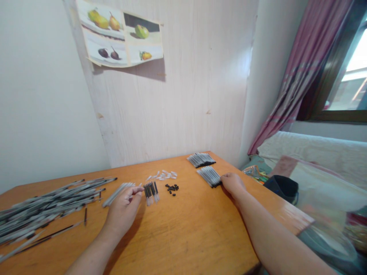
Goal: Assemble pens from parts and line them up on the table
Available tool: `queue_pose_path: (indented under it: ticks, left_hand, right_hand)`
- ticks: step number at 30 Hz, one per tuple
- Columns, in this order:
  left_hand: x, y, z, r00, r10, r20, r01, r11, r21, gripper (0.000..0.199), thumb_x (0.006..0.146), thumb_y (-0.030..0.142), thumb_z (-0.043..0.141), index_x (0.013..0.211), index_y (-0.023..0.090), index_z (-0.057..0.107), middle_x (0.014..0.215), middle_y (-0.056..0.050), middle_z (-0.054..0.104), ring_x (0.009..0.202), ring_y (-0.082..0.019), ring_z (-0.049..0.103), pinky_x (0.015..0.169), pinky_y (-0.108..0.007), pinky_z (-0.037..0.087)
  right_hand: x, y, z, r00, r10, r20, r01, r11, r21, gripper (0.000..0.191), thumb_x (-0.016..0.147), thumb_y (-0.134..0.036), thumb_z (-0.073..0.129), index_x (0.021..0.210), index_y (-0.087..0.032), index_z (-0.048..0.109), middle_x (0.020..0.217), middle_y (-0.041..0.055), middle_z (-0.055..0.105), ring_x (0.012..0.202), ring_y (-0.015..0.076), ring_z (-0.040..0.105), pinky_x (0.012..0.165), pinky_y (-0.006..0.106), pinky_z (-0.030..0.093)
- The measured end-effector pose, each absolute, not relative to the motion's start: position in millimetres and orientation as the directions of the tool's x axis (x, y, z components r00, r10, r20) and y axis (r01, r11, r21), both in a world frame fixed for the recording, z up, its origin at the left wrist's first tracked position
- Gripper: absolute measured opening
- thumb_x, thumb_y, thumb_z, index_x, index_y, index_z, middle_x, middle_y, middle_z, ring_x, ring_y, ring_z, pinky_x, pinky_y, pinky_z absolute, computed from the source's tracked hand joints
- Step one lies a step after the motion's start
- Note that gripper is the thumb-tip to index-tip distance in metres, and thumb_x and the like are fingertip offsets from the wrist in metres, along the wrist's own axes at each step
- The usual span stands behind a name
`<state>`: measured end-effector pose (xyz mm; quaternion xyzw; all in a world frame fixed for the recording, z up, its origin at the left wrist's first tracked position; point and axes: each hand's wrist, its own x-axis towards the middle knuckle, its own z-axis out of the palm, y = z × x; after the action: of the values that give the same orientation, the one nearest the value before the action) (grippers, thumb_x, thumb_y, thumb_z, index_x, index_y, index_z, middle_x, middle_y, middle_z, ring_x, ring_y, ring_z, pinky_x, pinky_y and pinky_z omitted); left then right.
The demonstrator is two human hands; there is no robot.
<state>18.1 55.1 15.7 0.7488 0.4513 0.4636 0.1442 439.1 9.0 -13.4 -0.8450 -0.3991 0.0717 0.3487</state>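
Observation:
My right hand is closed at the right end of a row of clear, black-ended pens, its fingertips on the last pen. A second row of such pens lies just behind. At the left, my left hand has thumb and forefinger brought together beside a short row of dark pen refills with clear tips. Whatever is between those fingers is too small to make out. Partly behind this hand lie several clear pen tubes. Small black plugs and white translucent caps are scattered between the hands.
A large loose pile of pen parts covers the left of the orange wooden table. The table meets the wall behind. Beyond its right edge are a black container, plastic bags and a covered bed.

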Motion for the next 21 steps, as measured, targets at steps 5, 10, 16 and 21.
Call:
queue_pose_path:
  ticks: [5, 10, 16, 21]
  left_hand:
    - [16, 57, 14, 0.164, 0.809, 0.565, 0.544, -0.552, 0.632, 0.029, 0.084, 0.044, 0.050, 0.093, 0.023, 0.069, 0.103, -0.007, 0.070, 0.101, -0.025, 0.063, 0.092, -0.038, 0.047]
    - [16, 57, 13, 0.156, 0.807, 0.569, 0.547, -0.551, 0.630, 0.029, 0.084, 0.044, 0.051, 0.093, 0.023, 0.069, 0.102, -0.007, 0.070, 0.100, -0.025, 0.063, 0.091, -0.038, 0.047]
    - [19, 54, 17, 0.137, 0.816, 0.561, 0.528, -0.539, 0.656, 0.028, 0.083, 0.043, 0.052, 0.091, 0.023, 0.070, 0.101, -0.008, 0.071, 0.099, -0.026, 0.064, 0.092, -0.040, 0.048]
    - [18, 55, 18, 0.105, 0.838, 0.536, 0.510, -0.508, 0.694, 0.032, 0.081, 0.045, 0.054, 0.092, 0.020, 0.070, 0.104, -0.010, 0.071, 0.104, -0.026, 0.063, 0.097, -0.040, 0.046]
  right_hand:
    - [439, 9, -11, 0.697, 0.707, 0.116, 0.614, -0.506, -0.605, 0.026, 0.081, -0.030, 0.051, 0.069, -0.017, 0.070, 0.074, 0.0125, 0.069, 0.074, 0.0231, 0.065, 0.059, 0.028, 0.040]
    - [438, 9, -9, 0.698, 0.707, 0.109, 0.624, -0.527, -0.577, 0.028, 0.083, -0.031, 0.049, 0.072, -0.017, 0.071, 0.081, 0.0141, 0.071, 0.080, 0.0241, 0.066, 0.063, 0.028, 0.042]
    - [436, 7, -7, 0.704, 0.694, 0.151, 0.645, -0.536, -0.544, 0.032, 0.085, -0.033, 0.046, 0.077, -0.018, 0.073, 0.085, 0.0147, 0.071, 0.082, 0.0248, 0.066, 0.061, 0.028, 0.040]
    - [427, 2, -2, 0.694, 0.681, 0.234, 0.681, -0.517, -0.518, 0.041, 0.090, -0.038, 0.038, 0.090, -0.019, 0.074, 0.094, 0.0134, 0.071, 0.085, 0.0237, 0.063, 0.060, 0.028, 0.037]
